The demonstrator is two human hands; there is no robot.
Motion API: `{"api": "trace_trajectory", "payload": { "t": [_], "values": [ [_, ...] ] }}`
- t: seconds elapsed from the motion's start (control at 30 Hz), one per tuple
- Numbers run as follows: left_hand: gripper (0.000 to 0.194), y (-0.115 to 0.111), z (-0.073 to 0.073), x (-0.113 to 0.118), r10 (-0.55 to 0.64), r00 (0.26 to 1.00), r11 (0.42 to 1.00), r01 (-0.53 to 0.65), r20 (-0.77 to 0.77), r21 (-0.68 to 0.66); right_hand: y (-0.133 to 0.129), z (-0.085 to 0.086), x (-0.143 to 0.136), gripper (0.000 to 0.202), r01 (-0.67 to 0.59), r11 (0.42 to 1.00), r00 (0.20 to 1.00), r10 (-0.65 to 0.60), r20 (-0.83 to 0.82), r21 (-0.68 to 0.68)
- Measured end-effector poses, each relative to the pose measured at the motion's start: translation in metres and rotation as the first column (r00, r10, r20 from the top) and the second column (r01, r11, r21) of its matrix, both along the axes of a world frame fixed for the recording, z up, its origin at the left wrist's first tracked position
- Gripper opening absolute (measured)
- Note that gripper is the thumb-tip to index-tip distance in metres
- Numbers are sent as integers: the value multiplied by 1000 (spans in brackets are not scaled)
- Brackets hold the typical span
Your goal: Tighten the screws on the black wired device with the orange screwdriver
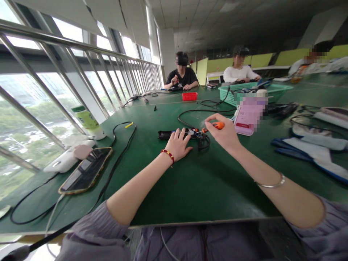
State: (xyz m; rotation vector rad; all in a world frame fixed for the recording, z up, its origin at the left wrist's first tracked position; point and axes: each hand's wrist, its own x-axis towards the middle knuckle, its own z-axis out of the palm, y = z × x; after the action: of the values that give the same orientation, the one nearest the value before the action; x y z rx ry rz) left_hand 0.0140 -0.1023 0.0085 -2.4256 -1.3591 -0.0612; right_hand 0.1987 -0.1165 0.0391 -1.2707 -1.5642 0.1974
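A long black device [164,135] with a cylindrical body lies on the green table, its right part opened up with small wires and inner parts showing. My left hand [178,145] holds it down, fingers spread over the body and thumb apart on the near side. An orange-handled screwdriver [217,125] is in my right hand [224,134], gripped between thumb and fingers. Its shaft points left into the opened part; whether the tip touches a screw is too small to tell. A black cord [204,143] coils beside the device's right end.
A pink phone-like case [248,116] stands before a green basket [228,95] of items. Further back is a red tray [189,96]. Leftward lie a phone [87,170], a cup [88,123] and cables; blue-white gloves [310,148] lie rightward. Several people sit beyond.
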Motion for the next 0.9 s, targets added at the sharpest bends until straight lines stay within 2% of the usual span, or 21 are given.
{"api": "trace_trajectory", "payload": {
  "t": [0.17, 0.3, 0.4, 0.47, 0.57, 0.63, 0.7, 0.77, 0.9],
  "values": [
    [57, 0, -1, 0, 0, 1000, 1000, 0, -6, 0, 2, -1, 1, 35, 16, 998, 997, -11, -74, 65],
    [56, 1, -2, -1, -11, 1000, 1000, 11, 3, 18, 2, 0, 1, 23, 0, 1000, 999, -1, -42, -16],
    [56, 1, -2, -1, -9, 1000, 1000, 9, 6, 13, 1, 0, 0, 23, -21, 999, 1000, 20, -23, -46],
    [57, 1, -2, -1, -10, 1000, 1000, 10, 6, 9, 1, 0, 0, 22, -26, 1000, 998, 26, -50, -6],
    [57, 2, -2, -1, -10, 1000, 1000, 10, 0, 10, 2, 0, 1, 38, -16, 997, 997, 21, -74, 69],
    [57, 2, -3, -1, -12, 1000, 1000, 12, 0, 16, 2, -1, 1, 33, 7, 998, 998, -3, -55, 66],
    [56, 3, -4, -1, -16, 1000, 1000, 16, 8, 20, 1, 0, 1, 20, 29, 999, 999, -29, -20, 19],
    [56, 3, -4, -1, -17, 1000, 1000, 17, 15, 18, 0, 0, 0, 20, 21, 1000, 1000, -21, 8, -8],
    [56, 2, -2, 0, -11, 1000, 1000, 11, 15, 11, -1, 1, -1, 16, -17, 997, 1000, 17, -1, 80]
  ]
}}
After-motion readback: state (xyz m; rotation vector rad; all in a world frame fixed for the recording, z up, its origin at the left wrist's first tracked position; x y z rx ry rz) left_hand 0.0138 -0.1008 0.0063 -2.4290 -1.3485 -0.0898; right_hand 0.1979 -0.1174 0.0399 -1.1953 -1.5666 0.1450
